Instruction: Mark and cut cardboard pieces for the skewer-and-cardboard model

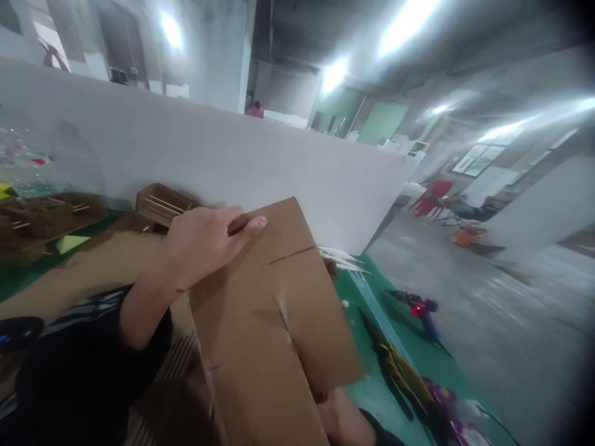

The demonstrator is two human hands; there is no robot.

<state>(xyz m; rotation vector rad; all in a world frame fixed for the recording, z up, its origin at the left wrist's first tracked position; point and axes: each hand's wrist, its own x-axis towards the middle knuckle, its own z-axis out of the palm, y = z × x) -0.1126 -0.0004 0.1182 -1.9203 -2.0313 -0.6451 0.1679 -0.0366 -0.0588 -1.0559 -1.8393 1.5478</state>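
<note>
A piece of brown cardboard (260, 347) is held up tilted in front of me. It has a short cut line near its upper edge and a long slit down the middle, with a pale sliver showing in the slit. My left hand (204, 244) grips the upper left edge, thumb on the near face and fingers behind. Low on the right, my right hand (344, 418) reaches under the cardboard, touching or close to its lower edge. The sheet hides its fingers, so whether they hold anything cannot be seen.
Yellow-handled pliers (400, 368), a blue glue gun (424, 313) with a red light and a purple object (444, 396) lie on the green tabletop (372, 384). White pointed sticks (341, 257) lie beyond the cardboard. Cardboard boxes (162, 204) stand left, before a white partition (209, 148).
</note>
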